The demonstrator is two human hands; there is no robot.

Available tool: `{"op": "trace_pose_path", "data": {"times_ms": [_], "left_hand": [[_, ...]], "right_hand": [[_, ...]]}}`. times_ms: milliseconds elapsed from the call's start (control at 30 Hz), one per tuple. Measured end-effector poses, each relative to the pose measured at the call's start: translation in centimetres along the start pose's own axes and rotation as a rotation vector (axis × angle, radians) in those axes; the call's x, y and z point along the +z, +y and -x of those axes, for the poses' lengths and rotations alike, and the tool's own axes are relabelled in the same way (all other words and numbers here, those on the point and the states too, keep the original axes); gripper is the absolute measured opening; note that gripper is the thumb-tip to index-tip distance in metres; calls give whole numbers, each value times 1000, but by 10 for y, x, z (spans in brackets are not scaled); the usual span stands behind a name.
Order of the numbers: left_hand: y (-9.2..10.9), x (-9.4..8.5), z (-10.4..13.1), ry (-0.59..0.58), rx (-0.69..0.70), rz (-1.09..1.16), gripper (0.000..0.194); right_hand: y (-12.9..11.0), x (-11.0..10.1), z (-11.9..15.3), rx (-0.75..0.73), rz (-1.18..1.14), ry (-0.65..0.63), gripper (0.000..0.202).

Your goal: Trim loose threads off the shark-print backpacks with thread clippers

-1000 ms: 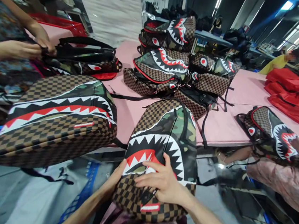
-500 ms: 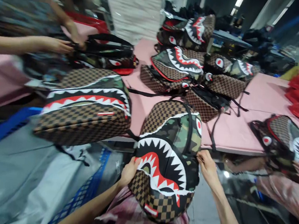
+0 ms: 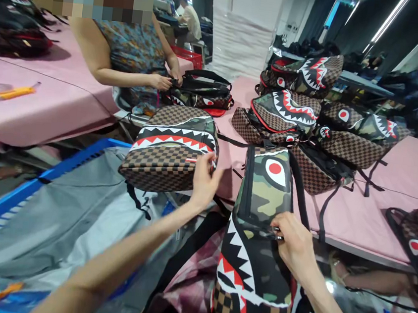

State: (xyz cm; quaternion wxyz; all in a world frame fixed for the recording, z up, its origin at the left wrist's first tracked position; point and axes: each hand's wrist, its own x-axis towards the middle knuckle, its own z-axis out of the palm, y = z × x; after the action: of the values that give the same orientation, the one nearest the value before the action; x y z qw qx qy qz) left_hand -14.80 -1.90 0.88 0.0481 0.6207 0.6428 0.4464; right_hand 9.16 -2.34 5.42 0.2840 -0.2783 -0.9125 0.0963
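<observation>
- A blue crate (image 3: 78, 158), far to the left of the right hand (image 3: 295, 240) and its grip, contains grey sheeting (image 3: 57, 210).
- The near backpack (image 3: 251, 250) is directly under this grip; its inside is hidden.
- The second backpack (image 3: 163, 166) is left of the grip, behind the left hand (image 3: 204, 183).
- The left hand is half open, apparently holding nothing; it could better steady the near backpack.
- The right hand pinches what look like metal zipper pulls (image 3: 277, 232); a smooth, straight pull seems best.

Behind the nearest backpack (image 3: 259, 251), more bags (image 3: 296, 108) crowd the table (image 3: 366, 223).
</observation>
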Motion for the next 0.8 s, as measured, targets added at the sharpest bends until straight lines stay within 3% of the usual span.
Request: {"op": "trace_pose_path", "data": {"times_ms": [33, 100, 167, 200, 300, 467, 567, 633, 700, 800], "left_hand": [[10, -4, -16, -53, 139, -27, 34], [36, -2, -37, -369, 524, -80, 49], [62, 11, -45, -618, 754, -138, 68], [72, 19, -46, -683, 806, -161, 76], [84, 43, -39, -692, 822, -210, 86], [78, 62, -31, -554, 739, -232, 74], [73, 50, -32, -536, 742, -60, 62], [70, 33, -26, -543, 679, 92, 42], [66, 17, -12, -593, 629, 161, 30], [62, 1, 22, -631, 645, 114, 33]], "right_hand": [[2, 0, 0, 5, 1, -36, 35], [4, -5, 1, 17, 15, -118, 34], [3, -13, 2, 51, 35, -197, 34], [2, -17, 2, 70, 37, -231, 35], [-4, -23, 2, 103, -41, -271, 32], [-4, -18, 4, 146, -300, -236, 19], [2, -25, 10, 138, -310, -243, 17], [5, -36, 15, 134, -304, -263, 22], [5, -46, 21, 180, -258, -321, 29], [1, -53, 28, 270, -158, -388, 29]]}}
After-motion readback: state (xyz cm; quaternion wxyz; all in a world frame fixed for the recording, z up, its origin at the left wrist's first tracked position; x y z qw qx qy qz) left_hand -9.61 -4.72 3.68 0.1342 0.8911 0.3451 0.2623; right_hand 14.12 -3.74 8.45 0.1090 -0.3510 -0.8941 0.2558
